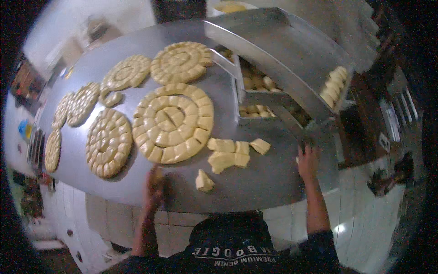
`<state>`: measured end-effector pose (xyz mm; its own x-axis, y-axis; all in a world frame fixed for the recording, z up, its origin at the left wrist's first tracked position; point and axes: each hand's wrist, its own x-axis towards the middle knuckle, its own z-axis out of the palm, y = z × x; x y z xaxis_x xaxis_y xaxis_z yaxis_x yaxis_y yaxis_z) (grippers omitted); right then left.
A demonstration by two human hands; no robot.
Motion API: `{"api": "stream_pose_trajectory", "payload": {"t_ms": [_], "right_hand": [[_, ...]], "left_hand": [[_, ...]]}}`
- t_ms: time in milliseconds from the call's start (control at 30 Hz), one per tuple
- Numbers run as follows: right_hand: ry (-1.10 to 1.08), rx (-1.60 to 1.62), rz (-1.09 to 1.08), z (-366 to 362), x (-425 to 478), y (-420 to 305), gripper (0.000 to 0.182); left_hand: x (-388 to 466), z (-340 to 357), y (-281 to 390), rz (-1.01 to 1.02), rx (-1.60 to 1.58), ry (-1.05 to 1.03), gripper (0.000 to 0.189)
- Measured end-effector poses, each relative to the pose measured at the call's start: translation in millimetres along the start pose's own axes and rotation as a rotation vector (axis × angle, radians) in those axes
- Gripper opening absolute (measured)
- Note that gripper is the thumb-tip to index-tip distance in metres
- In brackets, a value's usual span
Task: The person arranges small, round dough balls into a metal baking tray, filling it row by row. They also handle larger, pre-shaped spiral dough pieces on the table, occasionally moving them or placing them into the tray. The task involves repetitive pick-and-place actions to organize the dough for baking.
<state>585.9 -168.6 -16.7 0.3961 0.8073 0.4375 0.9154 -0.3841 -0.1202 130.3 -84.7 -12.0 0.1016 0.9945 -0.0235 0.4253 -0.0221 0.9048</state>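
My left hand (155, 186) is blurred at the near side of the large dough coil (173, 123), over the metal table. A yellowish patch shows at its fingertips, but I cannot tell whether it is a held piece of dough. On the right, my right hand (308, 161) reaches to the near corner of a metal divided tray (256, 120). Its fingers point away from me, and what they touch is hidden in shadow. Between the hands lie several cut dough chunks (224, 161), with a single dough piece (204, 181) closer to me.
More scored dough coils (109, 144) spread across the left of the metal table (184, 195). The tray's compartments hold rounded dough pieces (256, 82). Behind it rises a slanted metal panel (260, 51), with a segmented dough roll (334, 87) at its right. A bowl (232, 7) stands at the back.
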Motion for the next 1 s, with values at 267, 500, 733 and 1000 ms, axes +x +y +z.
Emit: {"api": "stream_pose_trajectory", "payload": {"t_ms": [267, 500, 733, 1000], "right_hand": [[-0.174, -0.062, -0.092, -4, -15, 31, 0.045], [-0.192, 0.329, -0.019, 12, 14, 45, 0.025], [0.017, 0.045, -0.131, 21, 21, 89, 0.022], [-0.235, 0.183, -0.071, 43, 18, 127, 0.031]], "left_hand": [[17, -20, 22, -0.118, -0.462, 0.202, 0.02], [19, 57, 66, -0.252, -0.471, 0.254, 0.022], [21, 106, 116, -0.204, -0.543, -0.214, 0.037], [33, 144, 112, -0.066, -0.321, -0.159, 0.023]]}}
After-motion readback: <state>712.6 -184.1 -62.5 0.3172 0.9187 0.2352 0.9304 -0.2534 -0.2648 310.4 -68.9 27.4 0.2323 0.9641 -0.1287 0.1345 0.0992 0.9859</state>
